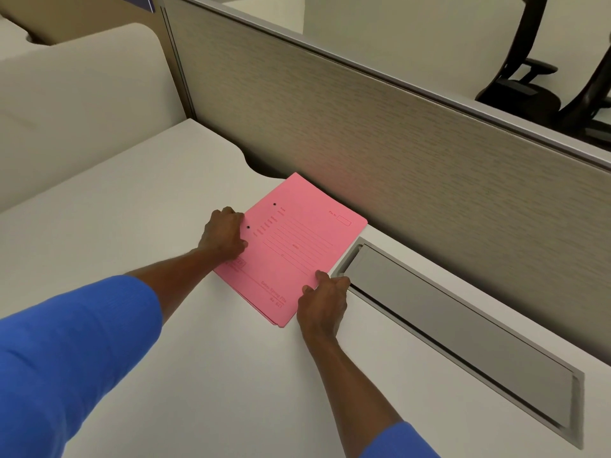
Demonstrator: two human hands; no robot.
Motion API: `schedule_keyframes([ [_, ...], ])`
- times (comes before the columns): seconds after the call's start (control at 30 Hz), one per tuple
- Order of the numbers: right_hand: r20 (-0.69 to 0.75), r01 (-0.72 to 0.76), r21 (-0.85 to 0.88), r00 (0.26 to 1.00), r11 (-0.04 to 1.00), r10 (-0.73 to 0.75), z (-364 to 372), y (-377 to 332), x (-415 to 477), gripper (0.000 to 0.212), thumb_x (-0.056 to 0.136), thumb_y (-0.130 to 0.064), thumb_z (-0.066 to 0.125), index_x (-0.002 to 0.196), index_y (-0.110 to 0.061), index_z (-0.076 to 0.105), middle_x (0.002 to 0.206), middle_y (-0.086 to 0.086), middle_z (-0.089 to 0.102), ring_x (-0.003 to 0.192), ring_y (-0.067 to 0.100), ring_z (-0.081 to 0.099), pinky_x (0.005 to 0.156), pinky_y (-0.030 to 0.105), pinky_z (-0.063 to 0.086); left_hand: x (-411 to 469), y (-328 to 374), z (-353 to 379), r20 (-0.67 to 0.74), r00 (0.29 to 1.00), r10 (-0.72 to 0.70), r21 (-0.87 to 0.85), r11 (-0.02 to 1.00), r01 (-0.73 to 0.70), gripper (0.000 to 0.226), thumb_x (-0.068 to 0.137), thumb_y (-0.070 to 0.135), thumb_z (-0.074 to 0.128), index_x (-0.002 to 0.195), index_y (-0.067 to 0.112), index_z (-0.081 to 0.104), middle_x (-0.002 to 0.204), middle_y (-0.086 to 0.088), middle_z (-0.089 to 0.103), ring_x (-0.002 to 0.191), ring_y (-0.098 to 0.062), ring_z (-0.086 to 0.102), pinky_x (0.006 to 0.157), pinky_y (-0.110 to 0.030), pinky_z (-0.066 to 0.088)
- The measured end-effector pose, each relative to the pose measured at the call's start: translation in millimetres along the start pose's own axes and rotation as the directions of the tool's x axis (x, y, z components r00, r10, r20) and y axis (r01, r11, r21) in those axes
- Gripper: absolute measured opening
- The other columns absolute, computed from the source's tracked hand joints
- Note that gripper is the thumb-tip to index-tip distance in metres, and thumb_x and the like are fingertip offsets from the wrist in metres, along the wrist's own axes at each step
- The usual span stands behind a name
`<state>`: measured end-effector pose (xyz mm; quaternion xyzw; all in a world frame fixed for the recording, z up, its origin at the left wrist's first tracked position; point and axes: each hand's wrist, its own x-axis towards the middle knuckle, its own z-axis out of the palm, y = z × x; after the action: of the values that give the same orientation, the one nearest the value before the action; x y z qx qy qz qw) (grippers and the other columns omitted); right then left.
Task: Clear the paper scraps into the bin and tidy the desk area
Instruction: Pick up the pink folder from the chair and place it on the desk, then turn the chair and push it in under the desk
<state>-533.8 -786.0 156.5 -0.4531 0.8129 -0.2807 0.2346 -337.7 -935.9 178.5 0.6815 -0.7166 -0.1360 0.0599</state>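
Two hands, left (224, 238) and right (322, 300), grip pink folder (291, 246), white desk (132, 226), grey partition (363, 127), black chair (529, 84) beyond

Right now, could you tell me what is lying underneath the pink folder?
The pink folder lies flat on the white desk, both hands at its edges. Whatever is inside or beneath it is covered, so that cannot be told.
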Motion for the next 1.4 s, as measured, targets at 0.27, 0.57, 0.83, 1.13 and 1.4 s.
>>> schedule_keyframes([
  [0.27,0.017,0.047,0.109,0.999,0.993,-0.049,-5,10,0,0.036,0.102,-0.013,0.066,0.137,-0.012,0.061,0.128,0.01,0.048,0.113,0.025,0.063,0.095,0.038,0.061,-12,4,0,-0.002,0.999,0.033,0.077,0.997,-0.033,0.071,0.094,0.03,0.073,0.153,0.007,0.04,0.146,-0.017,0.057,0.134,-0.037,0.053,0.109,-0.053,0.047],
  [0.57,0.059,0.024,0.128,0.998,0.991,-0.032,-36,46,-54,0.033,0.095,-0.009,0.068,0.125,-0.02,0.065,0.126,0.0,0.056,0.109,0.019,0.067,0.097,0.034,0.053,-114,10,-16,-0.16,0.976,0.149,0.053,0.988,-0.142,0.04,0.093,0.027,0.073,0.129,0.012,0.066,0.132,-0.008,0.066,0.123,-0.031,0.058,0.098,-0.046,0.055],
  [0.83,0.191,0.034,0.056,0.981,0.998,-0.044,-66,86,-159,0.028,0.093,-0.017,0.065,0.114,-0.034,0.065,0.117,-0.012,0.056,0.1,0.006,0.067,0.089,0.033,0.054,-244,-5,-25,0.007,0.998,0.064,-0.011,0.998,-0.064,0.018,0.1,0.033,0.054,0.098,0.025,0.07,0.097,0.006,0.076,0.094,-0.022,0.07,0.078,-0.037,0.057],
  [1.13,0.312,0.1,-0.105,0.948,0.989,-0.063,-87,108,-294,0.016,0.096,-0.031,0.061,0.109,-0.04,0.065,0.113,-0.015,0.057,0.094,-0.003,0.062,0.082,0.02,0.046,-400,-54,-18,0.139,0.99,0.035,-0.049,0.998,-0.029,0.018,0.1,0.036,0.053,0.098,0.027,0.068,0.09,0.011,0.075,0.088,-0.015,0.068,0.077,-0.033,0.055],
  [1.4,0.426,0.188,-0.219,0.901,0.957,-0.08,-99,124,-409,0.016,0.094,-0.028,0.061,0.106,-0.033,0.071,0.109,-0.015,0.067,0.103,0.008,0.066,0.088,0.03,0.053,-523,-108,-29,0.231,0.972,0.03,-0.101,0.995,-0.007,0.015,0.103,0.035,0.057,0.104,0.029,0.071,0.095,0.013,0.076,0.086,-0.009,0.069,0.081,-0.031,0.059],
])
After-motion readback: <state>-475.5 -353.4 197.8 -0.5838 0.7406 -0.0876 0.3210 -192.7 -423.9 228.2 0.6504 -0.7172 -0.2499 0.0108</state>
